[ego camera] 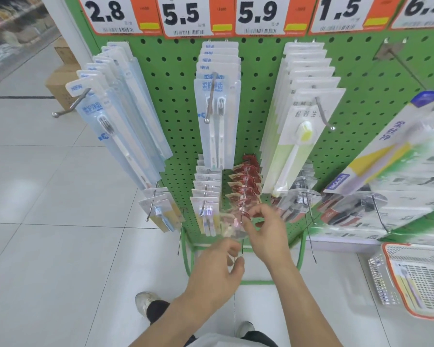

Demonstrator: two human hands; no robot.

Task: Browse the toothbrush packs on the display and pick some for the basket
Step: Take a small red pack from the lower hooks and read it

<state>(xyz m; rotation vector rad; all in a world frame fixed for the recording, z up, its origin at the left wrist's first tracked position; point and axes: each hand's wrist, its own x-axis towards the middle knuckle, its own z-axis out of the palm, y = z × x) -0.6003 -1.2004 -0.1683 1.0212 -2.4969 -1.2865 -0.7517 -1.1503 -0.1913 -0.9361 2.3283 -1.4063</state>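
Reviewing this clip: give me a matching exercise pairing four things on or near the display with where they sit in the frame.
Things:
1. red packs
2. basket
3. cardboard boxes
4. green-backed pack

Places:
A. on the floor, far left
B. lower row, on the hook above the right hand
C. bottom right corner
D. upper row, under the 5.9 tag

Pairs: 1-B, 2-C, 3-A, 4-D

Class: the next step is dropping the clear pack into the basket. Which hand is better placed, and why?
Probably the right hand: its fingers already pinch the clear pack, and the basket sits on its side. The left hand hovers below.
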